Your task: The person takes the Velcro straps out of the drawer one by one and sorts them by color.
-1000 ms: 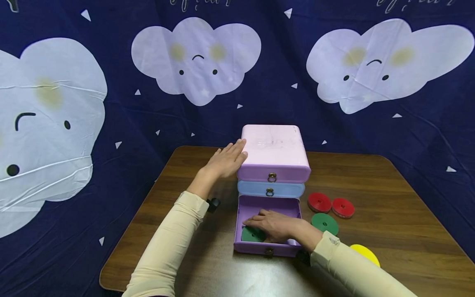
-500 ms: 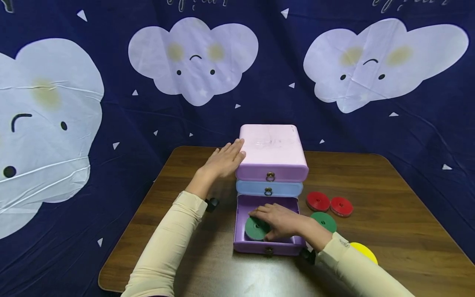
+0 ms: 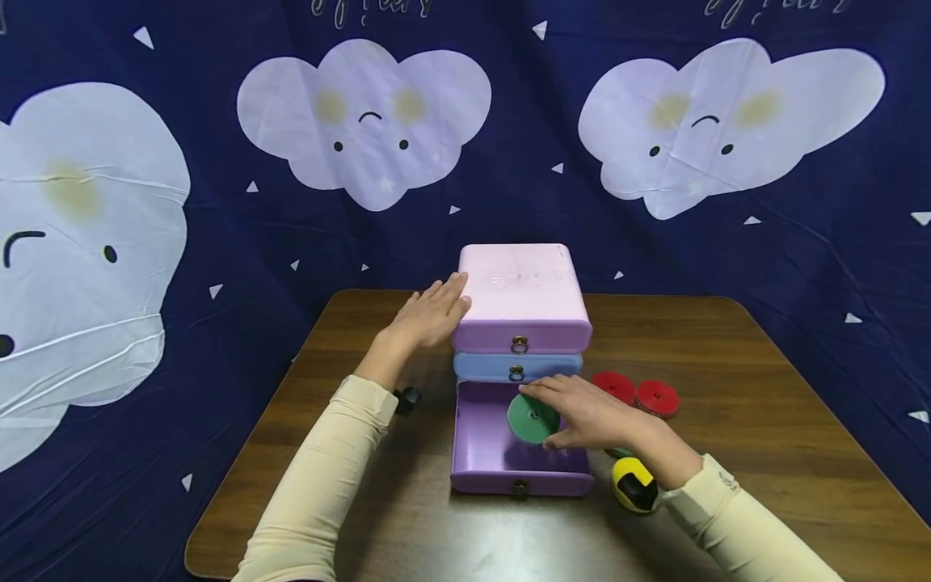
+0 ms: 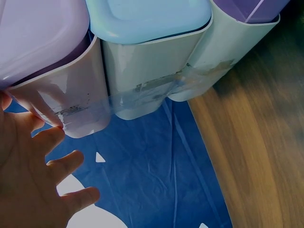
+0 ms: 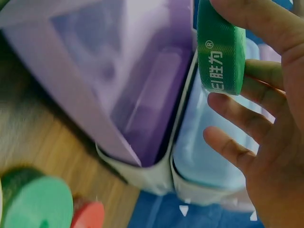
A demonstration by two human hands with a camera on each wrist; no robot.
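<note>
My right hand [image 3: 587,411] pinches a green tape roll [image 3: 527,422] between thumb and fingers, tilted above the pulled-out lower purple drawer [image 3: 521,483]. White characters show on the roll's textured outer side in the right wrist view, where the ring and little fingers stand off it. My left hand [image 3: 429,314] rests with spread, straight fingers against the left side of the pink top unit [image 3: 520,283] of the small drawer cabinet. In the left wrist view its fingertips touch that unit's side wall. The blue middle drawer [image 3: 486,366] is pushed in.
Right of the cabinet lie two red rolls [image 3: 614,386] [image 3: 658,398]. Another green roll [image 5: 45,204] is mostly hidden by my right hand in the head view. A yellow roll [image 3: 627,470] shows behind the black wrist camera. The wooden table [image 3: 735,380] meets a dark blue cloud-print backdrop.
My right hand has lifted the green tape roll up from the drawer floor and moved right with it. The left hand keeps its place on the cabinet. The head view has shifted slightly.
</note>
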